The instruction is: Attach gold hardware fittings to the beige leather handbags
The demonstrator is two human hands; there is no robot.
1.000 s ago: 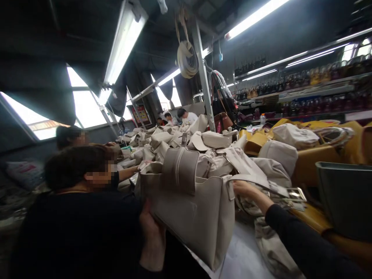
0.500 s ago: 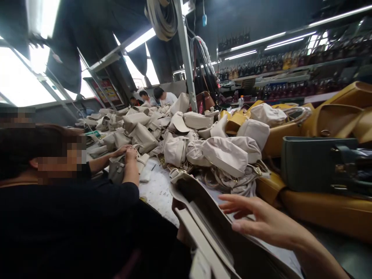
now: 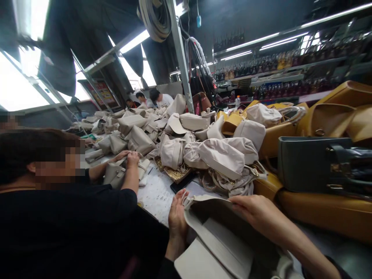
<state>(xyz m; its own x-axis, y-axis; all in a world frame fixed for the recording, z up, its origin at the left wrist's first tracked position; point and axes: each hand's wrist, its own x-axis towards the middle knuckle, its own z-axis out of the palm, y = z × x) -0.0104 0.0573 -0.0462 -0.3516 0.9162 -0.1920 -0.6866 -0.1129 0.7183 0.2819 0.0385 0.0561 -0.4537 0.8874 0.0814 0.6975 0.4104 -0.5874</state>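
Note:
A cream handbag (image 3: 200,259) stands tilted in front of me with its mouth open upward, showing a dark grey lining and a pale inner panel. My left hand (image 3: 178,221) grips its left end, thumb and fingertips by the corner of the rim. On the far rim, my right hand (image 3: 255,211) is closed, the edge pinched between thumb and fingers. The lower part of the bag runs out of the picture. Just beyond it, a box of small gold-coloured pieces (image 3: 176,174) and a dark flat phone-like object (image 3: 181,185) lie on the white table (image 3: 157,193).
A heap of cream bags (image 3: 222,155) covers the table ahead. To the right stand a dark green handbag (image 3: 308,164) and mustard-yellow bags (image 3: 331,209). Close on my left, a co-worker (image 3: 72,228) in black handles a greyish bag (image 3: 114,173). A metal post (image 3: 183,58) rises behind.
My right hand has closed on the far rim, where it hovered with fingers spread. My left hand has come into clear view at the bag's end. The bag has turned and its mouth is wider.

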